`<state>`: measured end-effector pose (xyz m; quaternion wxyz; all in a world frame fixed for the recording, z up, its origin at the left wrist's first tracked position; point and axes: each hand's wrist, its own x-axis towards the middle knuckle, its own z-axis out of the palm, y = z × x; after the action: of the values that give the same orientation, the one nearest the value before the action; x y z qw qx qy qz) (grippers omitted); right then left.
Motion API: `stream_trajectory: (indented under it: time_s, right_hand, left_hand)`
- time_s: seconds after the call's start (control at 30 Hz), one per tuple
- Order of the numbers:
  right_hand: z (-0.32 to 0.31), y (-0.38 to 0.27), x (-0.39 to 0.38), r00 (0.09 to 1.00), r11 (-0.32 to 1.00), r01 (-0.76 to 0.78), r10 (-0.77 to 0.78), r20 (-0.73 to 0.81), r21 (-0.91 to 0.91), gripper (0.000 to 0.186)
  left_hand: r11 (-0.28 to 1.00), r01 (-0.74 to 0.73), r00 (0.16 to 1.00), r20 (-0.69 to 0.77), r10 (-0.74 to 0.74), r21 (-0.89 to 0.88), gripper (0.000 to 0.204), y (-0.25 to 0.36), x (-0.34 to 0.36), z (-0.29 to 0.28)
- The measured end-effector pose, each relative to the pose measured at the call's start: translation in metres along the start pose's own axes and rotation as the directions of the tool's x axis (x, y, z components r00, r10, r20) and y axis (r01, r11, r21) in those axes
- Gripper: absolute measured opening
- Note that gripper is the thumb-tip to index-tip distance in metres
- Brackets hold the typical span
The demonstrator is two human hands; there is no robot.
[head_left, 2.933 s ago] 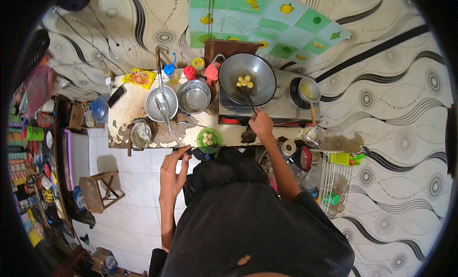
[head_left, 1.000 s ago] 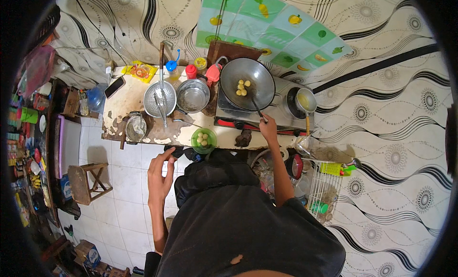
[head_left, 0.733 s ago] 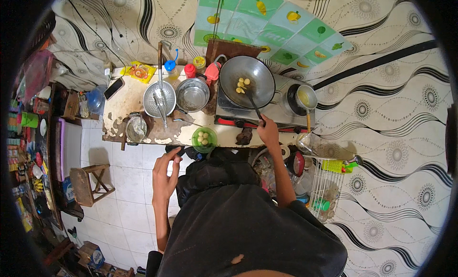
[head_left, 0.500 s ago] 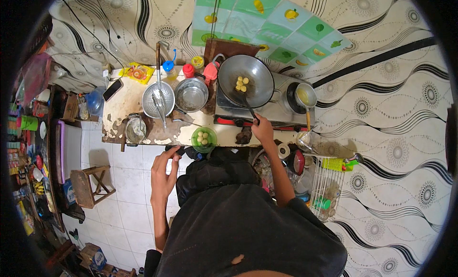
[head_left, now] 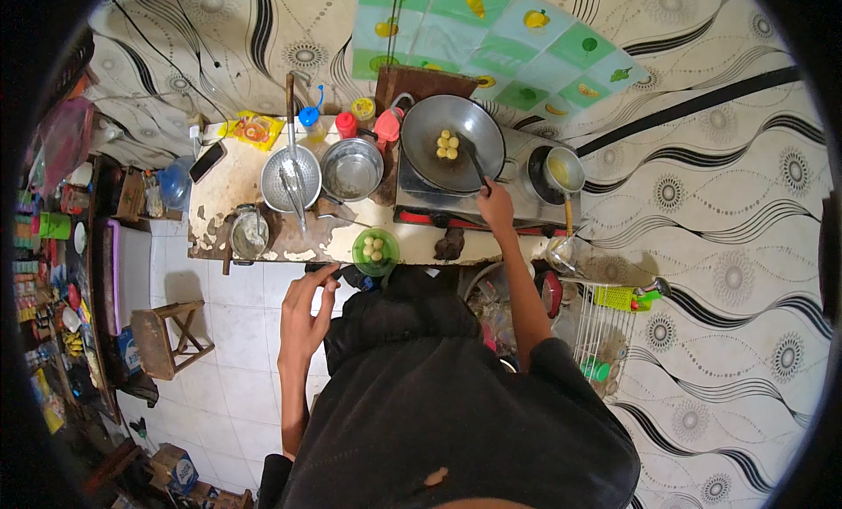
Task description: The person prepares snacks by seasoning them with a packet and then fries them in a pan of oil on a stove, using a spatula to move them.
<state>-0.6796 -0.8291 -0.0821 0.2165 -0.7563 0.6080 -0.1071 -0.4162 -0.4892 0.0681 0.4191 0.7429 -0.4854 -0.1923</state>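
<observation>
My right hand (head_left: 497, 207) is closed around the handle of a dark spatula (head_left: 478, 165), whose blade rests in the wok (head_left: 417, 155). Several pale yellow balls (head_left: 447, 145) lie clustered at the wok's middle, left of the blade. The wok sits on the left burner of a steel gas stove (head_left: 408, 197). My left hand (head_left: 304, 307) is at the table's front edge, thumb apart from the bent fingers, with nothing seen in it. Just right of its fingertips, a green bowl (head_left: 394, 257) holds several pale round balls (head_left: 374, 248).
A small pan (head_left: 570, 180) with yellowish liquid sits on the right burner. Left of the stove are a metal pot (head_left: 351, 169), a perforated skimmer (head_left: 281, 193), a small pot (head_left: 250, 235) and a phone (head_left: 208, 161). A wooden stool (head_left: 167, 342) stands on the floor.
My right hand has moved right and away from me, bringing the spatula blade to the right side of the yellow balls. The balls have shifted slightly away from me. My left hand barely moves.
</observation>
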Motion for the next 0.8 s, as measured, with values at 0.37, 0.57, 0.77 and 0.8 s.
stream_trajectory:
  time_s: [0.37, 0.57, 0.77, 0.8]
  right_hand:
    - [0.017, 0.02, 0.014, 0.985, 0.993, 0.116, -0.116, -0.129, -0.006, 0.038]
    - [0.01, 0.01, 0.022, 0.979, 0.967, 0.195, -0.182, -0.092, 0.166, 0.037]
    - [0.011, 0.014, 0.019, 0.989, 0.986, 0.149, -0.149, -0.002, 0.079, 0.037]
    - [0.011, 0.013, 0.017, 0.989, 0.986, 0.15, -0.15, -0.007, 0.079, 0.037]
  left_hand:
    - [0.991, 0.124, 0.992, -0.031, -0.125, -0.052, 0.025, -0.007, -0.009, -0.004]
    - [0.996, 0.082, 0.996, -0.037, -0.084, -0.036, 0.025, 0.0, -0.001, -0.002]
    - [0.999, 0.048, 0.998, -0.044, -0.048, -0.005, 0.024, 0.002, 0.005, -0.004]
    - [0.999, 0.051, 0.998, -0.045, -0.052, -0.006, 0.024, 0.002, 0.004, -0.005]
